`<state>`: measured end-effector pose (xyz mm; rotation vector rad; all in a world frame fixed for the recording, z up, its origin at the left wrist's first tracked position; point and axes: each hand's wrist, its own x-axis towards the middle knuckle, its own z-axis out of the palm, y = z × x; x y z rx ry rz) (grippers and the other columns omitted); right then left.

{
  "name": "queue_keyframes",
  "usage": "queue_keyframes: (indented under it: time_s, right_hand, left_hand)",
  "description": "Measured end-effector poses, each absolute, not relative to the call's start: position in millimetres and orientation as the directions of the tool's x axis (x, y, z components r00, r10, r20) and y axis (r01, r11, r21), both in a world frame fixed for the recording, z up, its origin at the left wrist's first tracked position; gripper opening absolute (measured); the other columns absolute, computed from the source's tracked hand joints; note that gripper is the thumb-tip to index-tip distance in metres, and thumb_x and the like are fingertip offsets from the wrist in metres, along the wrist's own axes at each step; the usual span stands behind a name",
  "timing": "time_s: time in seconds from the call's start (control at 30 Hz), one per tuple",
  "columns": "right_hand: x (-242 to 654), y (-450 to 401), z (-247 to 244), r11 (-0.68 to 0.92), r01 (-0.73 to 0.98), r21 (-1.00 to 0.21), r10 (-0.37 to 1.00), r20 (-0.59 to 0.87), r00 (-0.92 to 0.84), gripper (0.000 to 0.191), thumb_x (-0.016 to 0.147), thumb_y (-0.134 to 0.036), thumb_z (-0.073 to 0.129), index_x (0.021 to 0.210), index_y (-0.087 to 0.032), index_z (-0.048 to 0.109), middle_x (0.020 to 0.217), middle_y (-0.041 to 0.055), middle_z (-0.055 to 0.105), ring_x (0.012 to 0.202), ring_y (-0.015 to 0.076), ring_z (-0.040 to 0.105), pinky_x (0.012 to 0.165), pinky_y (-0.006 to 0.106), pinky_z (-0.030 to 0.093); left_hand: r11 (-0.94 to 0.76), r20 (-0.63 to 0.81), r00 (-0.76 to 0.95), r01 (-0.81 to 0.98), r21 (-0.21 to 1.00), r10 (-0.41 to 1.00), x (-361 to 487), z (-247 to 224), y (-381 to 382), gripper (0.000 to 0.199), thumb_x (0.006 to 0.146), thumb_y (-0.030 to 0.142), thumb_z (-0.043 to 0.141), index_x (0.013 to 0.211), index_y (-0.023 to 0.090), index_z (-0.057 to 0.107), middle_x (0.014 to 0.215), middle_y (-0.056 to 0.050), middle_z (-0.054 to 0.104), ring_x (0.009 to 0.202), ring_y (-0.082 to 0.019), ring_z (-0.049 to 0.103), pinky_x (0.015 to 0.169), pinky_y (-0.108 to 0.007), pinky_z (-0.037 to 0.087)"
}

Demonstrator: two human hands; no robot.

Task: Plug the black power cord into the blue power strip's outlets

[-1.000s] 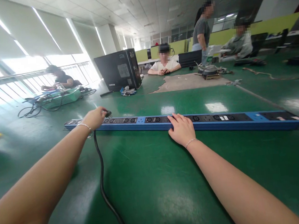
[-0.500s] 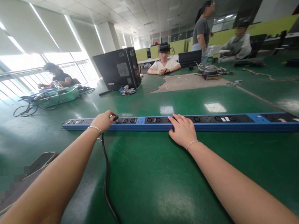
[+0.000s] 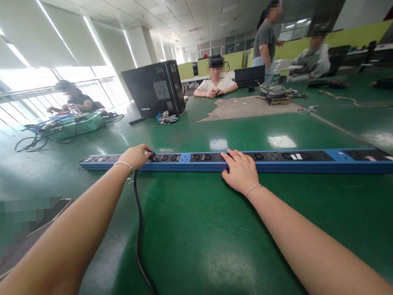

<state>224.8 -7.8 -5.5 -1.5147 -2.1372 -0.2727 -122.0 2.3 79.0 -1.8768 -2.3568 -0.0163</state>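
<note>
A long blue and black power strip [image 3: 288, 171] lies across the green table, its sockets facing up. My left hand [image 3: 136, 157] is closed on a black plug [image 3: 152, 156] at the left part of the strip; whether the plug sits in a socket is hidden by the fingers. From under that hand a black cable [image 3: 140, 235] runs down to the bottom edge of the view. My right hand [image 3: 240, 169] rests on the middle of the strip, its fingers stretched over the top face and front edge.
Beyond the strip stand a black computer case [image 3: 153, 90], blue-and-white gloves [image 3: 167, 118] and a green basket [image 3: 81, 125] with cables. A reel-like object [image 3: 276, 92] lies at the back right. Several people are around the table.
The left hand and plug have barely shifted on the strip. The cable hangs slightly further left. The right hand is where it was.
</note>
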Motion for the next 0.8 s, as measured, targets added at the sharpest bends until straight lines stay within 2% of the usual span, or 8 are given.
queue_keyframes:
  time_s: [0.33,0.57,0.7,0.8]
  right_hand:
    - [225.0,-6.8,-6.0,0.358,0.926,-0.115,0.823,0.507,-0.255,0.051,0.076,-0.025,0.046,0.127,-0.022,0.052,0.136,0.0058,0.049,0.125,0.0226,0.039,0.101,0.04,0.027]
    - [226.2,-7.2,-4.9,0.36,0.928,-0.097,0.829,0.489,-0.271,0.051,0.078,-0.025,0.045,0.129,-0.021,0.051,0.137,0.0064,0.048,0.126,0.0233,0.039,0.102,0.041,0.027]
    - [227.0,-7.4,-4.7,0.363,0.928,-0.088,0.83,0.483,-0.279,0.051,0.078,-0.025,0.045,0.129,-0.02,0.051,0.137,0.0062,0.047,0.126,0.0235,0.039,0.102,0.041,0.027]
    - [227.4,-7.4,-4.9,0.368,0.926,-0.084,0.827,0.484,-0.285,0.051,0.078,-0.025,0.045,0.128,-0.02,0.051,0.137,0.0061,0.047,0.126,0.0236,0.039,0.102,0.04,0.028]
  left_hand:
    - [0.208,0.048,-0.204,0.971,-0.117,0.978,-104.0,81.7,6.2,0.036,0.08,0.041,0.047,0.107,0.023,0.062,0.101,-0.011,0.069,0.097,-0.03,0.062,0.08,-0.037,0.047]
    - [0.215,0.056,-0.211,0.974,-0.074,0.976,-105.2,77.6,4.7,0.033,0.079,0.04,0.048,0.104,0.021,0.06,0.098,-0.011,0.069,0.095,-0.029,0.063,0.079,-0.035,0.048]
    - [0.212,0.083,-0.211,0.977,-0.007,0.974,-108.7,71.3,2.9,0.032,0.08,0.038,0.046,0.105,0.021,0.057,0.091,-0.008,0.07,0.084,-0.025,0.066,0.074,-0.032,0.048]
    - [0.236,0.024,-0.238,0.97,0.062,0.971,-107.9,69.2,4.3,0.032,0.08,0.039,0.046,0.105,0.022,0.055,0.076,-0.004,0.069,0.068,-0.021,0.066,0.066,-0.029,0.048]
